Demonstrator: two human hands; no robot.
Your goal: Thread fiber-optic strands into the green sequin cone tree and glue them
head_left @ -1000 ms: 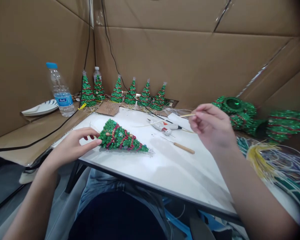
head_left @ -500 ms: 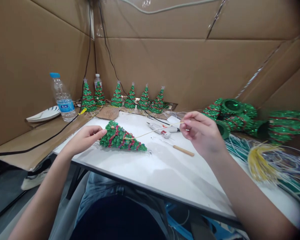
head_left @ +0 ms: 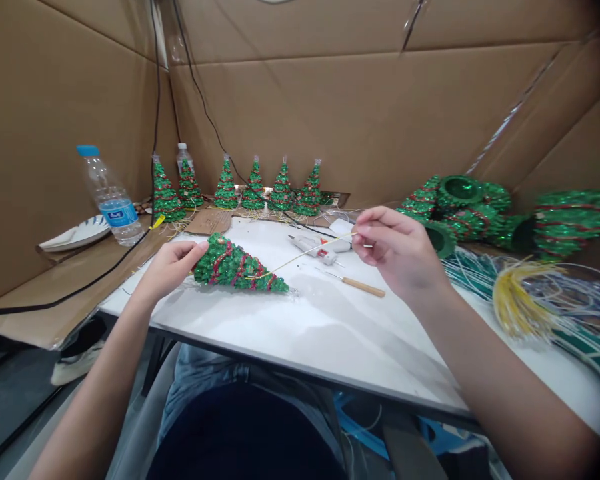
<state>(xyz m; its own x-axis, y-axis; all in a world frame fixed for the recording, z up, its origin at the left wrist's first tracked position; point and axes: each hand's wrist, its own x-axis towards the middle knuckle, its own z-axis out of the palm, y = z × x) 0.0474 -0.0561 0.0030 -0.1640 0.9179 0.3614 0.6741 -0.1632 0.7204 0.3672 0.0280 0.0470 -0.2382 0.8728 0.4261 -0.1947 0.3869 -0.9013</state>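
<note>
A small green tinsel Christmas tree (head_left: pixel 235 267) with red garland lies on its side over the white table, its tip towards the right. My left hand (head_left: pixel 173 267) grips it at the wide base, thumb on top. From the tree's middle a thin yellow wire (head_left: pixel 300 255) stretches up to the right. Its far end is pinched between the thumb and fingers of my right hand (head_left: pixel 395 250). Behind the wire lies a white glue gun (head_left: pixel 320 252). An awl-like tool with a wooden handle (head_left: pixel 363 287) rests on the table below it.
Several finished-looking trees (head_left: pixel 281 190) stand along the cardboard wall. At the right are piled tinsel trees (head_left: pixel 473 220) and bundles of yellow wires (head_left: pixel 523 303). A water bottle (head_left: pixel 117 207) stands at the left. A black cable (head_left: pixel 80 293) runs past the table's left side.
The camera view has shifted slightly. Both hands keep their holds on the tree and the wire, and the wire stays stretched between them with a slight bend.
</note>
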